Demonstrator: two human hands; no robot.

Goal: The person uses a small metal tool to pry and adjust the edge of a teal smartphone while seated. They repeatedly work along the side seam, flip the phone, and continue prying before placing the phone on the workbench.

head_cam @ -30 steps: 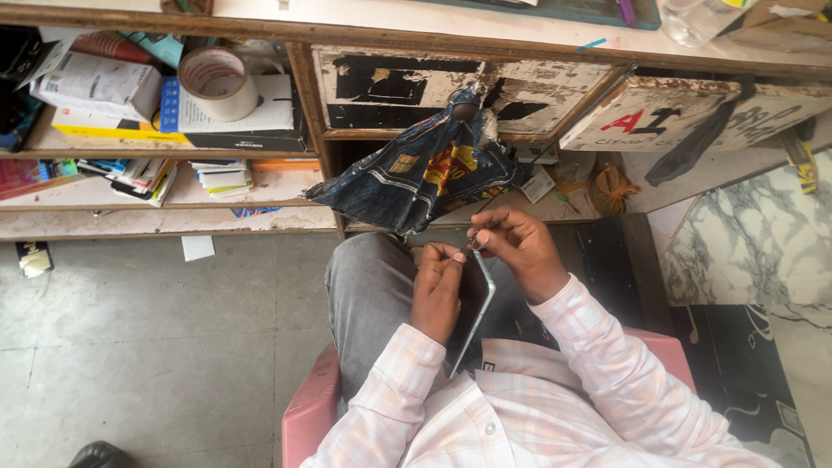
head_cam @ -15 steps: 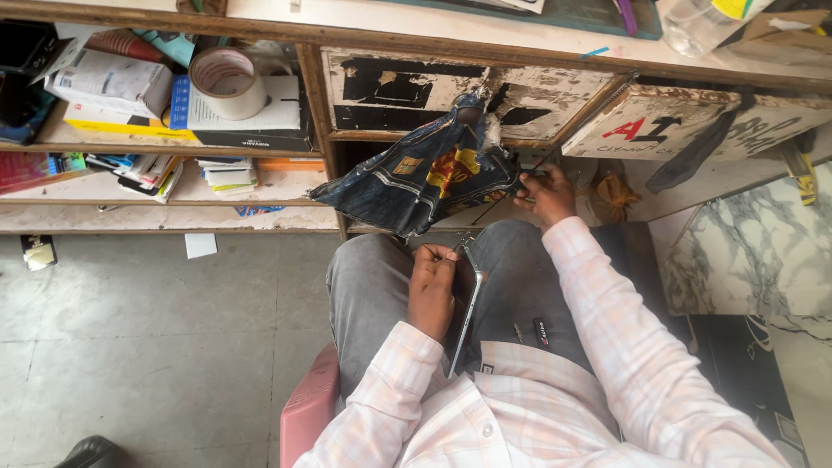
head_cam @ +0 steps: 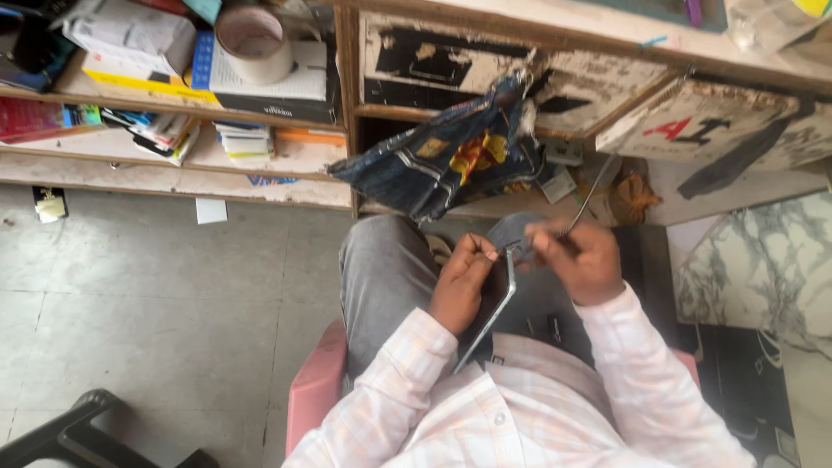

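I sit on a pink chair (head_cam: 314,394) and look down at my lap. My left hand (head_cam: 462,282) grips a thin dark slab with a silver edge, a phone or small tablet (head_cam: 490,314), held on edge against my grey trousers. My right hand (head_cam: 584,260) pinches a thin metal tool (head_cam: 591,195) whose shaft points up and away; its tip meets the top end of the slab. A small grey piece sits between my two hands at that end.
A dark denim bag (head_cam: 451,160) hangs from the wooden bench edge ahead. Shelves on the left hold boxes, books and a tape roll (head_cam: 253,42). A black stool (head_cam: 78,433) stands at the lower left. Marble-patterned flooring (head_cam: 754,277) lies on the right.
My right hand reached up toward the shelf under the bench, then came back down with the thin metal tool to the top of the slab. My left hand kept its hold.
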